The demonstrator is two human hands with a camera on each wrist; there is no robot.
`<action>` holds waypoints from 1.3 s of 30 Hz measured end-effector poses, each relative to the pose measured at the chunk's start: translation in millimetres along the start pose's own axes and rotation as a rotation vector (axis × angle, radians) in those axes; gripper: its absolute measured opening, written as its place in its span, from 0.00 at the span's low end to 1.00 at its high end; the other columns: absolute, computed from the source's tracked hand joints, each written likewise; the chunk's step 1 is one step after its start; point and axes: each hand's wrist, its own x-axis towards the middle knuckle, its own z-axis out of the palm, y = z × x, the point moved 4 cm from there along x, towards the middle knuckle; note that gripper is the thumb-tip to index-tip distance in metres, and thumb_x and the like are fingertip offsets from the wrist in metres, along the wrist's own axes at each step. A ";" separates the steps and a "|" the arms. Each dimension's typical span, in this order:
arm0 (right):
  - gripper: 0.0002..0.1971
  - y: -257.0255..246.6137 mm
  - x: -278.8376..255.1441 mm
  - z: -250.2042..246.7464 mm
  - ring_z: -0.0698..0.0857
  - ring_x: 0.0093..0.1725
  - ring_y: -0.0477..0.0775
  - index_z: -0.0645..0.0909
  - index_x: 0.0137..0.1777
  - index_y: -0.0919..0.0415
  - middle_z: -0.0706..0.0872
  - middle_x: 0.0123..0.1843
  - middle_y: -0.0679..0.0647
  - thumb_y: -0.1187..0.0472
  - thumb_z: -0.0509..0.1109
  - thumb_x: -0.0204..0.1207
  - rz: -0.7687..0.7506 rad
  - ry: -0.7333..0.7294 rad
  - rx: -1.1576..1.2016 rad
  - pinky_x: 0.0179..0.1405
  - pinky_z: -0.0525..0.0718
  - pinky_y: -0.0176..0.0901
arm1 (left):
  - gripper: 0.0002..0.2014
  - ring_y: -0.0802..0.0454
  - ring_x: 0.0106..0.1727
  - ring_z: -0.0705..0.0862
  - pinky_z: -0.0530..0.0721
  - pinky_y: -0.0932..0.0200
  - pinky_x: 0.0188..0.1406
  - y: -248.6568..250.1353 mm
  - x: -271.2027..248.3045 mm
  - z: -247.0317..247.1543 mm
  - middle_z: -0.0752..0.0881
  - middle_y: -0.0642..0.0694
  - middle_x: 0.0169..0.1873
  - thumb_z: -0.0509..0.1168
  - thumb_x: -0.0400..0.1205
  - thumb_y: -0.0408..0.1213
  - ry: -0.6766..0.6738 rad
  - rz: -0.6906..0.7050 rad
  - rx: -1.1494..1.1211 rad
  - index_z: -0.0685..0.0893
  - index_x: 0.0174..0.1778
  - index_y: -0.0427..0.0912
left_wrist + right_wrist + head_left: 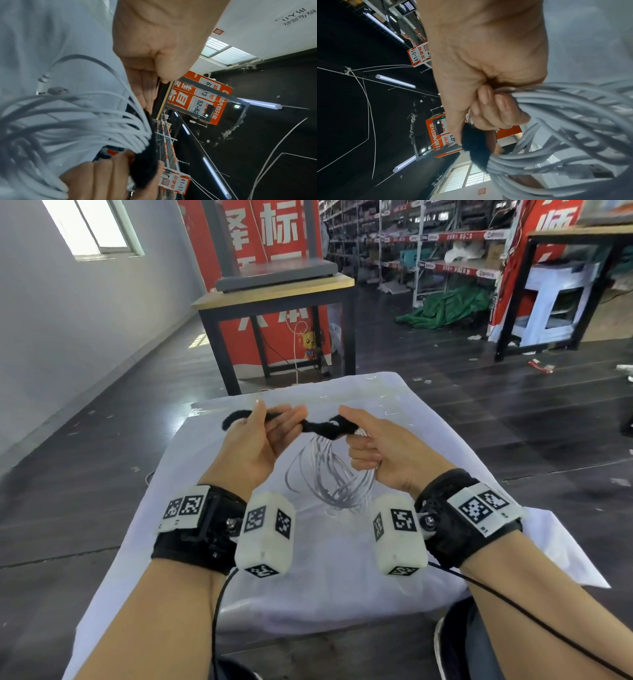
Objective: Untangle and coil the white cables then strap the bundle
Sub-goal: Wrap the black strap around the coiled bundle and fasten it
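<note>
Both my hands hover above the white-covered table (342, 594). Left hand (255, 446), at 10 o'clock, pinches the black strap (315, 426); right hand (383, 450), at 2 o'clock, grips the coiled white cables (325, 470).

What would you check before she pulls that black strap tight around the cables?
1. White cable coil gathered in loops: ok.
2. Right hand grips the coil's top: ok.
3. Black strap wrapped round the bundle beside the right hand: ok.
4. Left hand pinches the strap's free end: ok.
5. Strap fastened: cannot tell.
6. Connector ends tucked into the coil: not ok; they stick out loose.
</note>
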 end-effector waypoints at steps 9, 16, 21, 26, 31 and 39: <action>0.13 4.4 0.6 3.1 0.58 0.18 0.43 0.72 0.38 0.59 0.62 0.19 0.46 0.53 0.64 0.81 0.103 -0.064 0.118 0.17 0.59 0.32 | 0.18 0.54 0.36 0.91 0.89 0.64 0.33 -12.3 1.1 13.7 0.92 0.40 0.37 0.54 0.89 0.42 -0.051 -0.042 0.021 0.83 0.47 0.33; 0.12 7.1 -2.7 8.2 0.62 0.20 0.43 0.72 0.37 0.57 0.68 0.23 0.48 0.55 0.63 0.82 0.147 -0.120 -0.023 0.20 0.61 0.32 | 0.17 0.60 0.18 0.66 0.68 0.70 0.19 4.1 6.9 2.9 0.71 0.51 0.20 0.56 0.88 0.46 -0.038 0.127 0.272 0.86 0.46 0.39; 0.11 8.4 -3.0 6.0 0.59 0.17 0.42 0.71 0.37 0.57 0.66 0.21 0.47 0.57 0.63 0.82 0.155 -0.146 0.013 0.21 0.56 0.34 | 0.12 0.61 0.19 0.66 0.69 0.72 0.19 12.7 11.2 -1.4 0.70 0.53 0.20 0.64 0.84 0.42 -0.072 0.108 0.393 0.89 0.50 0.39; 0.14 6.0 -4.1 8.9 0.57 0.16 0.40 0.71 0.35 0.56 0.61 0.20 0.45 0.53 0.64 0.81 0.142 -0.166 0.029 0.21 0.53 0.33 | 0.10 0.61 0.25 0.80 0.83 0.71 0.29 6.6 11.2 -4.6 0.82 0.50 0.25 0.62 0.85 0.34 -0.212 -0.008 0.481 0.87 0.53 0.37; 0.14 4.1 -5.9 14.8 0.56 0.17 0.41 0.73 0.35 0.56 0.60 0.19 0.44 0.52 0.63 0.82 0.073 -0.146 0.043 0.21 0.52 0.34 | 0.09 0.50 0.33 0.82 0.82 0.58 0.39 -12.9 6.8 5.4 0.86 0.41 0.32 0.62 0.84 0.28 -0.213 0.021 0.822 0.86 0.43 0.34; 0.11 3.8 -1.6 12.6 0.57 0.15 0.42 0.71 0.40 0.58 0.61 0.17 0.45 0.55 0.65 0.81 0.058 -0.102 0.165 0.15 0.55 0.31 | 0.13 0.52 0.23 0.75 0.76 0.59 0.32 -30.0 8.7 12.0 0.78 0.44 0.25 0.57 0.82 0.19 -0.264 -0.068 0.867 0.80 0.34 0.34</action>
